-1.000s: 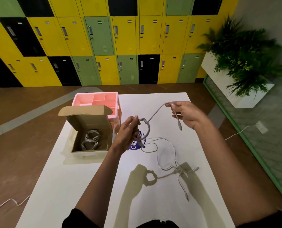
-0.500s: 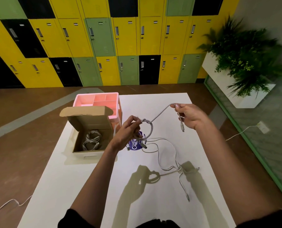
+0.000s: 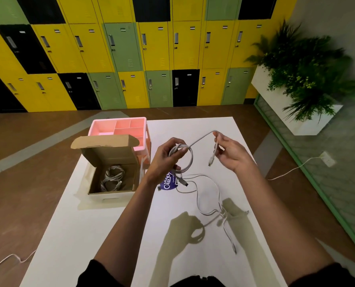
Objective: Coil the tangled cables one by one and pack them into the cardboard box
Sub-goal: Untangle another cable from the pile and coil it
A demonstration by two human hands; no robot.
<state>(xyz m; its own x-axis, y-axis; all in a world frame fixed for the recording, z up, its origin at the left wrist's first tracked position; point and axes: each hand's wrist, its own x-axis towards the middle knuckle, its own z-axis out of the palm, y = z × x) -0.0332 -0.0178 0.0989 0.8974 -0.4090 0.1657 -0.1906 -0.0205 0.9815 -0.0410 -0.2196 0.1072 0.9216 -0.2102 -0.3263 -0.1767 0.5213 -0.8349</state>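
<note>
While grey cable (image 3: 191, 157) is gripped as small loop in left hand (image 3: 168, 158), its free tail is pinched near plug (image 3: 211, 161) by right hand (image 3: 230, 154).

Head view: tail run lies left-to-right between hands; little length left, last wrap judged near. Cardboard box (image 3: 110, 195) stands open just left of left hand, nearer that hand; coiled cables (image 3: 112, 179) already inside. Loose cables (image 3: 209, 195) spread on tabletop (image 3: 89, 235) below hands, purple packet (image 3: 169, 183) under loop, pink organiser (image 3: 118, 125) behind box. Raised flap (image 3: 104, 141) could be caught.

The left hand (image 3: 166, 160) hides part of the purple packet (image 3: 168, 184) and its print. Cables (image 3: 112, 178) in the cardboard box (image 3: 110, 155) are too small to count.
</note>
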